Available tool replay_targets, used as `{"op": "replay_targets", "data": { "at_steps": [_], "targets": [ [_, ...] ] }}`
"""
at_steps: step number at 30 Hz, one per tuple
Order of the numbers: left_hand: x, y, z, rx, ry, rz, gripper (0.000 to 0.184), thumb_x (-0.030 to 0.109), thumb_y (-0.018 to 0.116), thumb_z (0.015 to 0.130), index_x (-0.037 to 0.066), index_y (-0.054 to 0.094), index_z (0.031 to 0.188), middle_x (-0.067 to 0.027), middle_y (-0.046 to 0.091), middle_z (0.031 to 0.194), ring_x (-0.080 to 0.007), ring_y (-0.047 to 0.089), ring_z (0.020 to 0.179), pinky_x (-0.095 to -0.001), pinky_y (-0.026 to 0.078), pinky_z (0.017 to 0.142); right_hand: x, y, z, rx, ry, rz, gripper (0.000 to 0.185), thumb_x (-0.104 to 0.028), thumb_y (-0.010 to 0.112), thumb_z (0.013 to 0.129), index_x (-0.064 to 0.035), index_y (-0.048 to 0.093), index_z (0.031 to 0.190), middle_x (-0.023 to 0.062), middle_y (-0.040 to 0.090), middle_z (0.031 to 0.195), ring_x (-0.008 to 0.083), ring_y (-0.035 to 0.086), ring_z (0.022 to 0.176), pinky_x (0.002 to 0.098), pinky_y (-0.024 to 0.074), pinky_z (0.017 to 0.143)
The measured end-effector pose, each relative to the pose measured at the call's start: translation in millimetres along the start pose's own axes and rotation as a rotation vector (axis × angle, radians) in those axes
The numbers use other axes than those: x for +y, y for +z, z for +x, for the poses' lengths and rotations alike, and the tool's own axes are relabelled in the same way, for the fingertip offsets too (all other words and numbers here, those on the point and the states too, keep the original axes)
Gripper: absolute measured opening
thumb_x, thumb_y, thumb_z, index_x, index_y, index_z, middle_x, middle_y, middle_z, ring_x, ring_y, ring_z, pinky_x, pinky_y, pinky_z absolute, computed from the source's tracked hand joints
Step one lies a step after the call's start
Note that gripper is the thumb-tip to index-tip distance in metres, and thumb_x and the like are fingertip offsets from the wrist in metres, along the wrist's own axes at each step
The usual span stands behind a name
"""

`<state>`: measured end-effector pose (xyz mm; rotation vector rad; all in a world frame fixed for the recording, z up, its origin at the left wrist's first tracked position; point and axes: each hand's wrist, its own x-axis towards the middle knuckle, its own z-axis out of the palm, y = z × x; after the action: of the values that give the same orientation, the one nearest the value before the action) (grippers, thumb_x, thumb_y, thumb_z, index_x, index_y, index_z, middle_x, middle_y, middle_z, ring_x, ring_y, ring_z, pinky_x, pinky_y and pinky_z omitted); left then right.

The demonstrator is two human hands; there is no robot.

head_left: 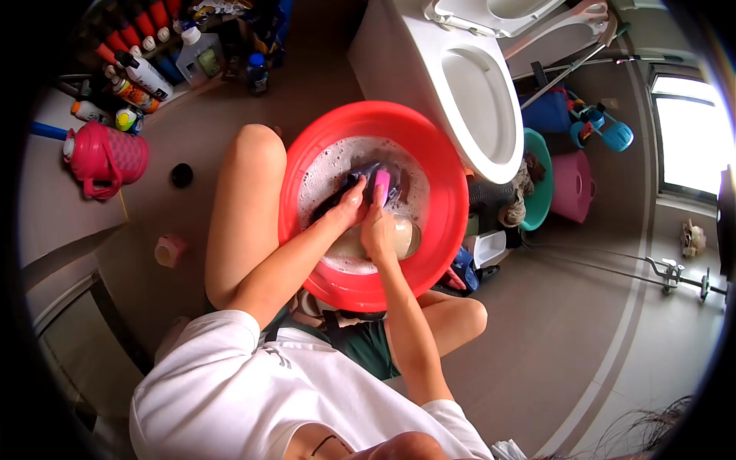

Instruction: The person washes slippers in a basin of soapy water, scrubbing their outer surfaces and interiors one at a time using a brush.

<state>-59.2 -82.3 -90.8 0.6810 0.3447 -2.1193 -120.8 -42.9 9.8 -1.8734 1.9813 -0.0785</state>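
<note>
A large red basin (448, 222) of foamy water stands between my knees. In it lies a wet, dark garment (331, 204), partly under the suds. My left hand (353, 204) is closed on the garment's near part, fingers pressed into the cloth. Just to its right, my right hand (377, 228) grips what looks like a pink scrub brush (382, 185), held against the dark cloth; its underside is hidden. A pale, rounded, translucent thing (406, 234) sits in the water beside my right wrist; its kind is unclear.
Close beyond the basin stands a white toilet (479, 115), lid raised. To the right are a teal tub (540, 180) with cloth and a pink bucket (573, 186). A pink thermos jug (107, 159) and several bottles (146, 75) stand at left. Shoes (464, 268) lie near my right knee.
</note>
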Motion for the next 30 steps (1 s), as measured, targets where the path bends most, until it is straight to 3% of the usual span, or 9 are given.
{"op": "replay_targets", "data": {
  "at_steps": [3, 7, 10, 13, 19, 23, 26, 29, 30],
  "targets": [
    [5.8, -3.6, 2.0, 0.064, -0.073, -0.031, 0.058, 0.054, 0.043, 0.093, 0.005, 0.052, 0.121, -0.0121, 0.061, 0.113, -0.0321, 0.058, 0.101, -0.0435, 0.049, 0.088, 2.4, 2.0, -35.1, 0.041, -0.107, -0.04, 0.061, -0.01, 0.045, 0.089, -0.0093, 0.022, 0.145, 0.0276, 0.06, 0.069, 0.0455, 0.059, 0.061, 0.0534, 0.0444, 0.056],
    [0.5, -7.0, 12.0, 0.069, -0.021, -0.005, 0.062, 0.057, 0.04, 0.092, 0.006, 0.051, 0.123, -0.0104, 0.061, 0.116, -0.0299, 0.056, 0.107, -0.0427, 0.044, 0.095, -7.4, -4.9, -75.9, -0.05, -0.004, -0.023, 0.061, -0.01, 0.045, 0.089, -0.0115, 0.022, 0.146, 0.0283, 0.059, 0.065, 0.0456, 0.059, 0.06, 0.0552, 0.0437, 0.054],
    [-2.1, -10.5, 8.5, 0.015, -0.067, -0.055, 0.06, 0.057, 0.037, 0.093, 0.007, 0.052, 0.124, -0.0075, 0.061, 0.117, -0.0235, 0.055, 0.11, -0.0395, 0.04, 0.1, -1.1, -7.8, -51.8, -0.018, 0.039, 0.033, 0.055, -0.015, 0.041, 0.092, -0.0118, 0.024, 0.145, 0.0273, 0.062, 0.072, 0.046, 0.061, 0.067, 0.0546, 0.0455, 0.061],
    [-4.5, -18.8, 15.2, -0.047, 0.078, -0.047, 0.064, 0.059, 0.039, 0.092, 0.006, 0.049, 0.128, -0.0094, 0.056, 0.126, -0.0257, 0.051, 0.116, -0.0388, 0.037, 0.102, 4.8, -3.8, -14.5, 0.02, 0.058, 0.09, 0.048, -0.012, 0.042, 0.09, -0.0068, 0.036, 0.138, 0.0311, 0.062, 0.083, 0.0484, 0.06, 0.075, 0.0537, 0.046, 0.069],
    [-6.8, -6.6, -4.4, -0.145, -0.02, -0.077, 0.074, 0.062, 0.03, 0.093, 0.003, 0.04, 0.136, -0.0128, 0.046, 0.138, -0.0275, 0.044, 0.124, -0.0391, 0.03, 0.106, -8.3, 5.3, 38.5, 0.045, 0.279, 0.083, 0.043, -0.013, 0.041, 0.089, -0.0057, 0.043, 0.131, 0.0309, 0.062, 0.098, 0.0484, 0.059, 0.091, 0.0514, 0.0464, 0.082],
    [-5.4, -0.7, -15.3, -0.196, 0.024, -0.032, 0.073, 0.063, 0.029, 0.093, 0.004, 0.042, 0.135, -0.0126, 0.046, 0.137, -0.0274, 0.045, 0.123, -0.0393, 0.03, 0.106, -5.5, 11.3, 40.1, 0.177, 0.155, 0.187, 0.041, -0.014, 0.041, 0.09, -0.0064, 0.043, 0.13, 0.0308, 0.061, 0.1, 0.0482, 0.058, 0.093, 0.051, 0.0459, 0.084],
    [-6.0, 3.8, -8.4, 0.005, 0.049, -0.071, 0.068, 0.061, 0.031, 0.093, 0.005, 0.047, 0.129, -0.0107, 0.053, 0.129, -0.0261, 0.048, 0.118, -0.0383, 0.034, 0.103, 11.2, 16.2, 20.5, 0.058, 0.19, 0.236, 0.053, -0.017, 0.045, 0.089, -0.0125, 0.032, 0.141, 0.0293, 0.062, 0.09, 0.0461, 0.061, 0.083, 0.05, 0.0478, 0.073],
    [-9.3, -19.2, 1.9, -0.146, -0.014, -0.154, 0.057, 0.055, 0.039, 0.094, 0.008, 0.053, 0.124, -0.0089, 0.059, 0.118, -0.0237, 0.054, 0.108, -0.0377, 0.04, 0.098, 15.7, 21.0, -23.8, 0.044, 0.08, 0.179, 0.054, -0.015, 0.042, 0.093, -0.0148, 0.026, 0.144, 0.0291, 0.062, 0.08, 0.046, 0.061, 0.069, 0.0506, 0.0475, 0.064],
    [-3.8, -10.3, -8.2, -0.022, -0.048, -0.115, 0.053, 0.053, 0.04, 0.094, 0.008, 0.056, 0.118, -0.0085, 0.062, 0.11, -0.024, 0.057, 0.102, -0.0395, 0.043, 0.093, 6.6, 15.0, -36.2, 0.042, 0.047, 0.178, 0.054, -0.012, 0.044, 0.092, -0.0115, 0.028, 0.143, 0.0301, 0.061, 0.078, 0.0456, 0.06, 0.068, 0.0504, 0.046, 0.062]
  ]
}}
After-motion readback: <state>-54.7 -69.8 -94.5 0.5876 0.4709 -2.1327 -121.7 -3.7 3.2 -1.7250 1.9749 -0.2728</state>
